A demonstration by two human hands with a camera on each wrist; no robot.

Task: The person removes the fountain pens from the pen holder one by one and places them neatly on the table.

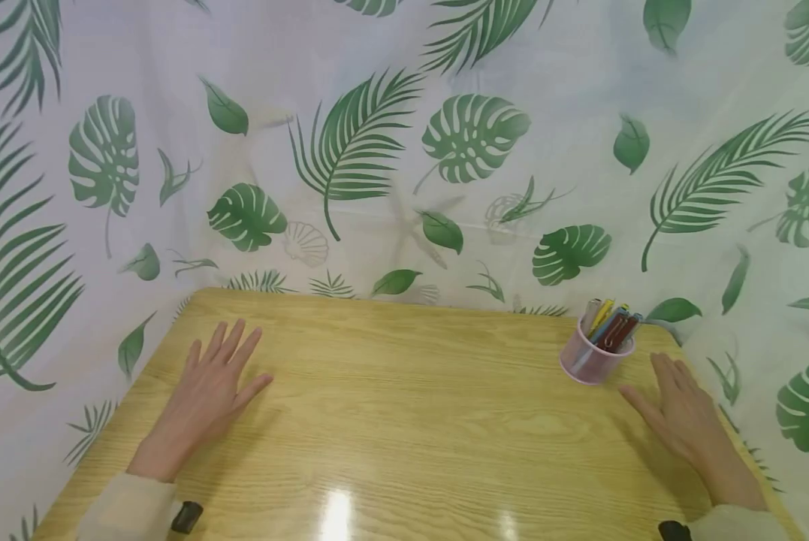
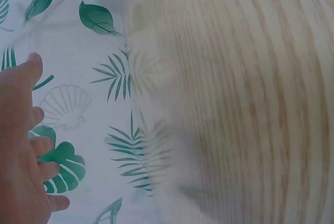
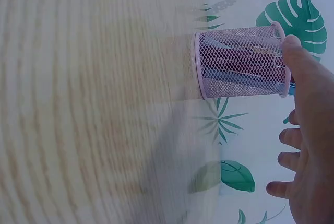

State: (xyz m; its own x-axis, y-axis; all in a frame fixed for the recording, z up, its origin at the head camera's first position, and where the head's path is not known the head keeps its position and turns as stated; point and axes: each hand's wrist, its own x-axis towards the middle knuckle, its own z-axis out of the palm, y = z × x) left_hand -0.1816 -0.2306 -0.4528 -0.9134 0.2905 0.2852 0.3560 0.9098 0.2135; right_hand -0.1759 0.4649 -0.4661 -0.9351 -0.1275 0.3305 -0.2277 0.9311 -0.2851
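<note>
We judge the pink mesh pen cup (image 1: 595,359) to be light and fairly stiff, its wire wall offering decent friction but liable to tip, since the pens (image 1: 611,324) lean out of its mouth and shift the weight; a hold round the wall near the middle, thumb on one side and fingers opposite, looks safest. It stands at the right of the head view, near the far right corner of the table (image 1: 404,421). Our right hand (image 1: 683,417) lies flat just below and right of it, fingers (image 1: 668,372) straight and loosely together, close but apart from it. Our left hand (image 1: 209,391) rests flat at left, fingers spread, well apart.
</note>
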